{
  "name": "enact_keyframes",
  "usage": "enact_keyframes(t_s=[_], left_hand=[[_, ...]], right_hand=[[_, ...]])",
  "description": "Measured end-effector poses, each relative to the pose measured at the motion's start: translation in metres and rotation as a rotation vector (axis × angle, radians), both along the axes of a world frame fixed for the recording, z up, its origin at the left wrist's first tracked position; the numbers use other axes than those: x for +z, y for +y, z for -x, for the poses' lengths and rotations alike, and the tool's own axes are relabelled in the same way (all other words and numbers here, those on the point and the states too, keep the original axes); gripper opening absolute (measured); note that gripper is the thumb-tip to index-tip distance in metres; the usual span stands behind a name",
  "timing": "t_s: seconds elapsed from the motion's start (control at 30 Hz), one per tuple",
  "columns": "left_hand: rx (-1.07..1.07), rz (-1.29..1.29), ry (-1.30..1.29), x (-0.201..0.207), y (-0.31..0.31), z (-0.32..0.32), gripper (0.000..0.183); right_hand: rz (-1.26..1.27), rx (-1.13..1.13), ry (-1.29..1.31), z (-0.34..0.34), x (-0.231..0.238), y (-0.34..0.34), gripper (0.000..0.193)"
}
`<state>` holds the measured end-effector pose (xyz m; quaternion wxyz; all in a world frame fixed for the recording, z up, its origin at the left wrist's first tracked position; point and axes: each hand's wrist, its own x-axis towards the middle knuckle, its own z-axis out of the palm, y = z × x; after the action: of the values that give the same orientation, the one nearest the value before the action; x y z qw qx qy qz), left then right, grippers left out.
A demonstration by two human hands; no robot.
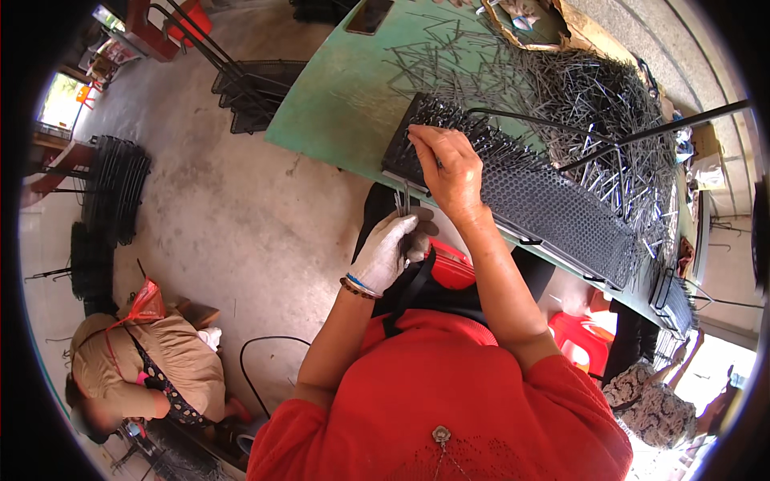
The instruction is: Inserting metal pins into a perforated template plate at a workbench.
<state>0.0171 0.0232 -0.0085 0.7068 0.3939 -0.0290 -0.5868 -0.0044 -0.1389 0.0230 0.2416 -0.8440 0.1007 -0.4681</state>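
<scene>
My left hand (pixel 388 248), in a white glove, is closed around a small bunch of thin metal pins (pixel 402 200) that stick up from its fingers. Bare, my right hand (pixel 451 167) bends over the left end of a black perforated metal panel (pixel 553 204), its thumb and fingertips drawn together. Whatever those fingertips hold is too small to make out. Many upright pins (pixel 501 138) fill the holes at the panel's left and far part, while the near right part shows bare holes. The panel lies along the table's near edge.
On the green table (pixel 337 104) lie loose pins, a large heap of pins (pixel 601 120), and a phone (pixel 370 16). Black rods (pixel 654 132) cross above the panel. Stacked black racks (pixel 253 96) stand on the floor. One person (pixel 152 369) is at lower left, another (pixel 654 401) at right.
</scene>
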Motion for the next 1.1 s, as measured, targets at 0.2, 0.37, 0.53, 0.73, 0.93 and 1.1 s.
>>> enact_keyframes(t_s=[0.2,0.37,0.53,0.73,0.93,1.1], left_hand=[[-0.020,0.010,0.060,0.006,0.002,-0.003,0.022],[-0.009,-0.046,0.033,-0.006,0.003,-0.003,0.020],[-0.035,-0.016,0.022,0.005,0.002,-0.002,0.019],[-0.087,-0.002,0.011,0.018,0.003,0.001,0.019],[-0.061,0.001,0.027,0.013,-0.005,0.008,0.018],[-0.011,0.044,0.022,0.003,-0.007,0.010,0.018]], right_hand=[[0.026,-0.013,0.007,0.000,-0.013,0.000,0.018],[0.125,-0.009,0.181,0.005,-0.012,0.005,0.017],[-0.001,-0.064,0.076,0.012,0.000,0.002,0.019],[-0.457,0.184,0.378,0.044,0.015,0.009,0.015],[-0.999,0.162,0.347,0.056,-0.002,-0.002,0.016],[-0.971,0.106,0.297,0.057,-0.006,-0.001,0.016]])
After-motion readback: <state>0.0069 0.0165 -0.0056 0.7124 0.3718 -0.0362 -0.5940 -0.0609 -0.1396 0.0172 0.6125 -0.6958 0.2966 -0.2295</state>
